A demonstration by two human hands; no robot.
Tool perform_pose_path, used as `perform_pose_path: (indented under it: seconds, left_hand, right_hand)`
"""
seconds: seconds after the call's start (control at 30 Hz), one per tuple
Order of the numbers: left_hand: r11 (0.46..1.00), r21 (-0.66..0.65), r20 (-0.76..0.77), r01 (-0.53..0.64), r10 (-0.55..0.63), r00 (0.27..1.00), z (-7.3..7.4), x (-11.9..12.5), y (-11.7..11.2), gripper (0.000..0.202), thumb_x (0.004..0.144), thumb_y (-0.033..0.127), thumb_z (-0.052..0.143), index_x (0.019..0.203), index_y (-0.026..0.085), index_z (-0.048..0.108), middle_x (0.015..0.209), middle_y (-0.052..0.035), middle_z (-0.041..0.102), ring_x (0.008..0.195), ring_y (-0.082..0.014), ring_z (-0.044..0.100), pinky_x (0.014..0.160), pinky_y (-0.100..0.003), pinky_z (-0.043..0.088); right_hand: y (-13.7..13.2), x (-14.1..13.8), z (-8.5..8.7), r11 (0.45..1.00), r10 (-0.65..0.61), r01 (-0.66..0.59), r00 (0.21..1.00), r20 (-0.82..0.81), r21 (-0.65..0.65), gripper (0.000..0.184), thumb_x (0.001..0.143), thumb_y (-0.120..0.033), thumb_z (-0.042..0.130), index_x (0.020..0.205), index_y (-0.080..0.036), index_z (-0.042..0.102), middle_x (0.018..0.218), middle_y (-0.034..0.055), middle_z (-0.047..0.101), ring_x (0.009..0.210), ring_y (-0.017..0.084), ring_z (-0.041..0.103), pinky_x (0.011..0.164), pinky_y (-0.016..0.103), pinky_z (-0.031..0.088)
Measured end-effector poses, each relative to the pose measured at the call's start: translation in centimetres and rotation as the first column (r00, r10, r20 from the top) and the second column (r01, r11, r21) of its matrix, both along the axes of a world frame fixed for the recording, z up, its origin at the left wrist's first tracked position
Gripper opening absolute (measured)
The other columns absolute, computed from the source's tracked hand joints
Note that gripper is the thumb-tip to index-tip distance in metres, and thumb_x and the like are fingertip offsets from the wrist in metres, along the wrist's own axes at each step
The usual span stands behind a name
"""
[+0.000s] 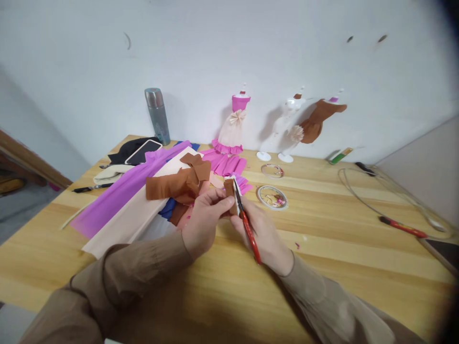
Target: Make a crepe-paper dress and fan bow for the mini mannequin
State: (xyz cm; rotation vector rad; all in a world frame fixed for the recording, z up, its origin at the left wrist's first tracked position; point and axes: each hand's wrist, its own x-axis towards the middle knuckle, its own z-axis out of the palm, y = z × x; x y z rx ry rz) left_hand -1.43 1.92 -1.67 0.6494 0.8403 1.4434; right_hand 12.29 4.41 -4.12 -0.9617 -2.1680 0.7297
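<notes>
head view — left hand (204, 217) pinches a brown paper piece (229, 188); right hand (263, 234) grips red-handled scissors (247, 224) against it.

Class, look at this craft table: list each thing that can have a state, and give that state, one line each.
Left hand: pinching brown strip.
Right hand: gripping red cutter, blade at the strip.
Flask: upright, capped.
Phone: lying flat, screen dark.
Pink mannequin: upright, dressed.
Tape roll: lying flat.
Brown paper: crumpled, on peach sheet.
</notes>
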Motion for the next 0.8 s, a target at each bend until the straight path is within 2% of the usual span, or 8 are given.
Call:
perform_pose_path:
  seconds: [0.13,0.43,0.57,0.8]
  left_hand:
    - [1.000,-0.003,-0.043,0.018,-0.018,0.999,-0.35,0.04,0.00,0.029,0.061,0.024,0.077,0.057,0.014,0.050,0.058,0.0036,0.053,0.058,-0.0067,0.046,0.061,-0.022,0.037]
    - [0.999,0.033,-0.091,0.023,-0.020,0.996,-0.49,0.10,0.01,0.023,0.063,0.023,0.074,0.059,0.014,0.053,0.060,0.0020,0.056,0.059,-0.0080,0.047,0.063,-0.024,0.037]
    - [0.999,0.035,-0.092,0.016,-0.013,0.996,-0.38,0.09,-0.04,0.023,0.063,0.023,0.074,0.058,0.013,0.054,0.059,0.0024,0.056,0.059,-0.0078,0.047,0.062,-0.023,0.037]
    - [0.999,0.023,-0.064,0.023,-0.021,0.998,-0.58,0.04,0.00,0.024,0.062,0.024,0.077,0.060,0.013,0.055,0.062,0.0025,0.056,0.061,-0.0079,0.048,0.064,-0.023,0.040]
  right_hand:
    - [0.23,0.15,-0.07,0.999,-0.019,0.018,1.000,0.020,0.036,0.023,0.089,-0.037,0.046,0.099,-0.018,0.054,0.082,0.0067,0.063,0.076,0.022,0.059,0.071,0.035,0.046]
    - [0.05,0.05,0.36,1.000,-0.021,0.021,1.000,-0.010,-0.018,0.020,0.089,-0.036,0.049,0.097,-0.018,0.054,0.081,0.0045,0.062,0.074,0.020,0.059,0.069,0.032,0.046]
    - [-0.13,0.10,0.25,0.999,-0.032,0.031,0.999,-0.028,-0.042,0.018,0.089,-0.035,0.047,0.091,-0.018,0.054,0.074,0.0026,0.060,0.070,0.019,0.059,0.068,0.030,0.047]
    - [0.00,-0.04,0.05,0.998,-0.050,0.047,0.997,-0.066,-0.038,0.018,0.090,-0.032,0.049,0.083,-0.018,0.056,0.071,0.0015,0.062,0.062,0.015,0.057,0.060,0.025,0.044]
